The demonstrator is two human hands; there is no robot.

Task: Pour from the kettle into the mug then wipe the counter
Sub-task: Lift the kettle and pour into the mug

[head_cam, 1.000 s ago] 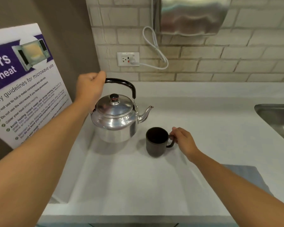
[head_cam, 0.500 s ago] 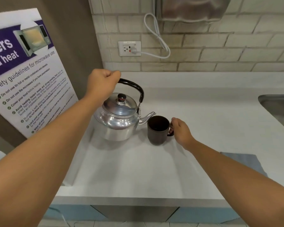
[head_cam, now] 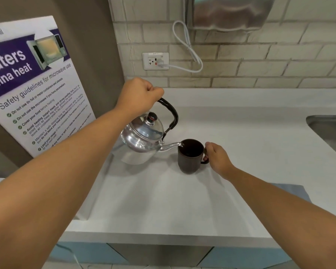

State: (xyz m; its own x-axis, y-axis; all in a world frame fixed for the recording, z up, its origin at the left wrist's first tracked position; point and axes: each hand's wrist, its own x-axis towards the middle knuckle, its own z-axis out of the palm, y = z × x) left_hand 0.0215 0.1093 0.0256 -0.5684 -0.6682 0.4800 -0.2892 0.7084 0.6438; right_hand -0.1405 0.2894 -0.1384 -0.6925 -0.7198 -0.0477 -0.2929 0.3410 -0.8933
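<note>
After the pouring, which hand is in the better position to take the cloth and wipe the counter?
Probably the right hand. It only steadies the mug by its handle, and the grey cloth lies beside the right forearm. The left hand has its grip closed on the tilted kettle, on the far side.

The left hand [head_cam: 142, 96] has lifted the shiny steel kettle [head_cam: 142, 136] off the counter and tipped its spout over the dark brown mug's [head_cam: 190, 156] rim.
</note>
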